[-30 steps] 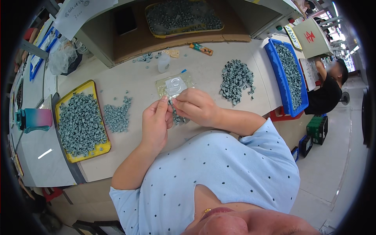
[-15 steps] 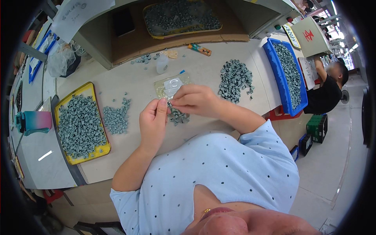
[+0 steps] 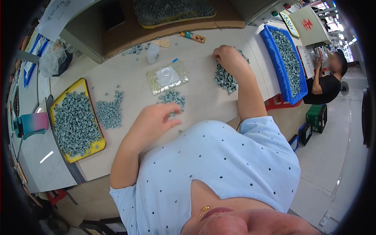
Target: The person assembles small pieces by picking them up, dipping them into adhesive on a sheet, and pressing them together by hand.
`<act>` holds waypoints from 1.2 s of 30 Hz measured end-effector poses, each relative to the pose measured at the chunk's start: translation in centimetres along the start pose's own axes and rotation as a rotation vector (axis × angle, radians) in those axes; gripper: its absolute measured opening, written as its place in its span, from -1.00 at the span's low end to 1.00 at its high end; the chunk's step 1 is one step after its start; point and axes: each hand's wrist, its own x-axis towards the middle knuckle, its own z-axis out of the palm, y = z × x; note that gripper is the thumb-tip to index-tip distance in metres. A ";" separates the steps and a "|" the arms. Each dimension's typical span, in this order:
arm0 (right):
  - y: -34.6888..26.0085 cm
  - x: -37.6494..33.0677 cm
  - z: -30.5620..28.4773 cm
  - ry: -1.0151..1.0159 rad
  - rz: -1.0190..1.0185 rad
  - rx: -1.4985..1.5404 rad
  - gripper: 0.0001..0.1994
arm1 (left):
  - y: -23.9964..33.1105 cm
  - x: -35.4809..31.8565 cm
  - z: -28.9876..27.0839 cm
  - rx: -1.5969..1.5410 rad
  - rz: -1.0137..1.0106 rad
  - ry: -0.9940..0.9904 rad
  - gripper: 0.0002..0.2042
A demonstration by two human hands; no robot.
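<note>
With right hand (image 3: 231, 60) at grey-green pile (image 3: 226, 81), right of upper center, grip indiscernible; with left hand (image 3: 156, 119) released near smaller pile (image 3: 175, 98), center.

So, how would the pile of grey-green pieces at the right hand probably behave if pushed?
The pile of pieces would probably spread rather than slide as one, since they lie loose. Each is likely light, being so small, and its lumpy shape may make it tumble unevenly.

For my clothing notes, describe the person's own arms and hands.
The left hand and right hand are ungloved. The wrists and forearms are bare below short, loose, light blue sleeves, whose cloth has small dark dots.
</note>
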 end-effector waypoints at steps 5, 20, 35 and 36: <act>0.1 0.2 0.8 -0.017 0.036 0.002 -0.84 | -2.6 -0.8 2.8 0.180 0.250 -0.123 -0.78; -1.7 0.2 0.4 0.244 -0.117 0.250 -0.77 | -1.8 -0.9 2.3 0.125 0.161 -0.139 -0.88; -12.2 -2.5 1.9 0.290 -0.764 0.761 -0.75 | -2.8 0.2 0.3 -1.228 -0.143 0.170 -0.85; -12.3 -2.4 2.1 0.287 -0.769 0.764 -0.75 | -2.9 0.1 0.5 -1.222 -0.173 0.205 -0.84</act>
